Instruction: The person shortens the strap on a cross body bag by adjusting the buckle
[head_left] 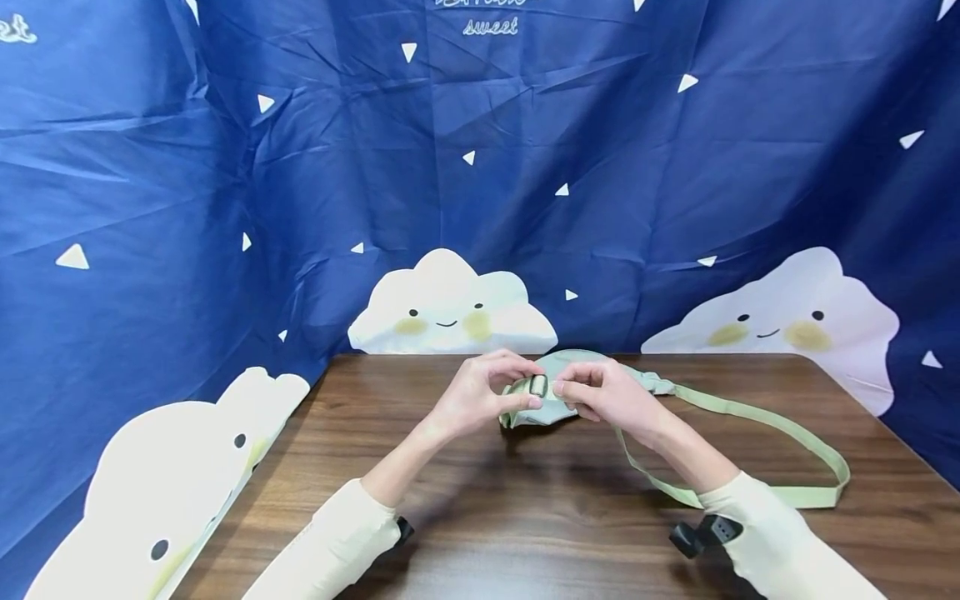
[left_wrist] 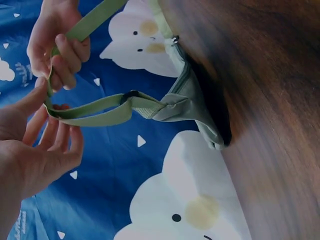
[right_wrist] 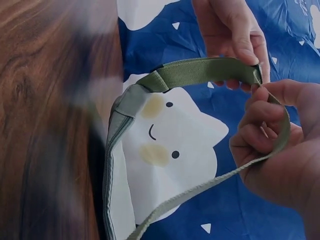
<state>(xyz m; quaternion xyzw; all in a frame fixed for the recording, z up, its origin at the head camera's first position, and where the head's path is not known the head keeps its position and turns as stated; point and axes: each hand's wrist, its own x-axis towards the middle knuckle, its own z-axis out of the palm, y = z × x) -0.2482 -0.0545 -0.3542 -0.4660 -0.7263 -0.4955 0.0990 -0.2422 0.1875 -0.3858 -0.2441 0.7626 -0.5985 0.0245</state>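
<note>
- Pale sleeves are being worn on both forearms at the near side of the scene, and a dark wrist device is being carried beside the right one.
- Farther in, a green strap is being grasped at its dark buckle by the left hand, with the buckle being held between thumb and fingers.
- Just to the right of the buckle, the strap is being pinched by the fingertips of the right hand, whose other fingers are being curled inward.
- At the far side, beyond both hands, a grey-green bag with a zip is being supported by the wooden tabletop near its far edge.
- From the right end of the bag, a long loop of the strap is being spread over the tabletop, to the right of the hands and partly hidden by the right forearm.
- Behind everything, a blue backdrop is being hung, with white triangles and smiling clouds being shown on it.
</note>
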